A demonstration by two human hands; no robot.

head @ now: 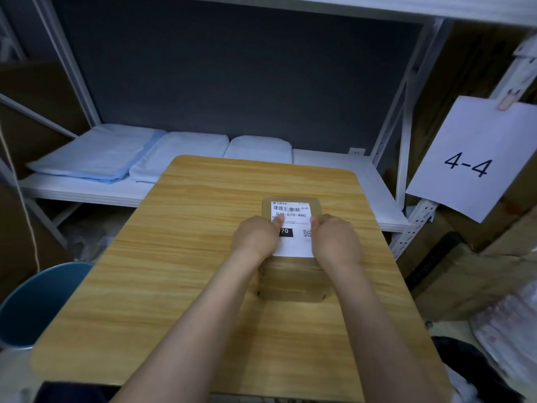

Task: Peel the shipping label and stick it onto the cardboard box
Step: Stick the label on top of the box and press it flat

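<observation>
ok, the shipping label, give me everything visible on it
The shipping label is a white paper rectangle lying flat on top of the cardboard box, covering the box's far part. It is printed in black: a barcode at its far end, the code 070-070-A80, a black block reading 70, and a QR code. Its near portion is blank. The left hand and right hand press on its side edges.

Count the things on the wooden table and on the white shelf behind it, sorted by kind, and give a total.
Cardboard box: 1
Shipping label: 1
Folded cloths on the shelf: 3
Total: 5
</observation>
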